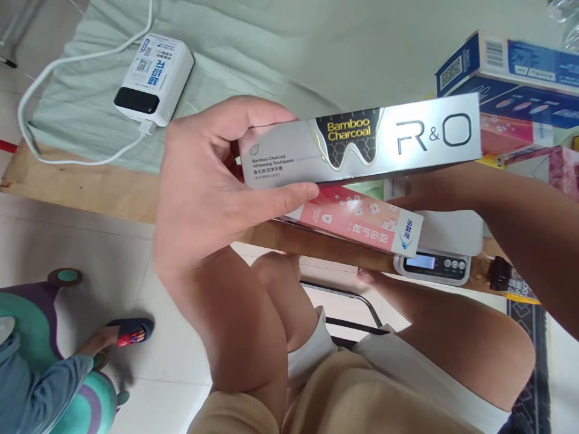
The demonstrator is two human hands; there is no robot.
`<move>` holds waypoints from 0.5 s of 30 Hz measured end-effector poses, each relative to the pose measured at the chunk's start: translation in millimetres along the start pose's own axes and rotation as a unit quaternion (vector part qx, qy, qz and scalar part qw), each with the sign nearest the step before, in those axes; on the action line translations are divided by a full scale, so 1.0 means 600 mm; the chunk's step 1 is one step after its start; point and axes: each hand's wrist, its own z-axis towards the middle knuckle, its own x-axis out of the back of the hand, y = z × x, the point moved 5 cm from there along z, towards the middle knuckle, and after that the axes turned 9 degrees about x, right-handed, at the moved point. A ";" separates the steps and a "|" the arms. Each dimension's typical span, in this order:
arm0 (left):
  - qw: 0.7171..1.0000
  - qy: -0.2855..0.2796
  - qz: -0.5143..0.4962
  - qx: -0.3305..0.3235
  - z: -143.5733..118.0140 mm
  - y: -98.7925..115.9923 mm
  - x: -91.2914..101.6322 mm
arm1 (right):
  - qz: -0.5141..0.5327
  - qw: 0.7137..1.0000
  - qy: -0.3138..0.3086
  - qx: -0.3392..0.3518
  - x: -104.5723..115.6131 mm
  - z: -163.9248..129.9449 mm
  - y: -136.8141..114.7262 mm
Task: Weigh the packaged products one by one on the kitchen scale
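Note:
My left hand (203,193) grips the left end of a long silver toothpaste box (362,144), printed "Bamboo Charcoal" and "R&O", and holds it level above my knees. Just under it lies a pink toothpaste box (357,223), at the front edge of the wooden table (90,190). My right forearm (497,211) reaches in from the right beneath the silver box. The two boxes hide my right hand, so I cannot tell whether it touches the pink box.
A white power bank (154,78) with a white cable rests on a pale green cloth (271,42). A small digital scale (434,256) sits at the table's front edge. Stacked cartons (520,78) fill the right. Another person's sandalled foot (129,331) is at lower left.

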 end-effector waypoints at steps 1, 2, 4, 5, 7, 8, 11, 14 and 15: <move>1.000 -0.002 0.001 0.002 0.000 0.001 0.000 | -0.006 0.999 -0.029 0.015 -0.007 0.000 0.003; 1.000 -0.007 0.005 0.007 0.000 0.002 0.000 | -0.012 0.998 -0.052 0.028 -0.013 0.000 0.009; 0.999 -0.022 0.015 0.027 0.000 0.005 -0.002 | -0.031 0.998 -0.046 0.040 -0.014 -0.005 0.026; 0.999 -0.029 0.021 0.041 0.001 0.006 -0.003 | -0.043 0.997 -0.036 0.043 -0.011 -0.009 0.034; 0.998 -0.030 0.022 0.058 0.001 0.010 -0.002 | -0.074 0.996 -0.008 0.040 0.003 -0.024 0.043; 0.997 -0.026 0.019 0.066 0.001 0.012 -0.001 | -0.094 0.995 0.013 0.027 0.014 -0.034 0.042; 0.997 0.003 0.024 0.068 0.002 0.016 0.002 | -0.140 0.984 0.102 -0.041 0.055 -0.077 0.015; 0.995 0.080 0.055 0.020 0.004 0.020 0.010 | -0.137 0.974 0.160 -0.078 0.076 -0.119 -0.036; 0.992 0.114 0.061 -0.003 0.004 0.021 0.014 | -0.138 0.973 0.167 -0.084 0.077 -0.130 -0.053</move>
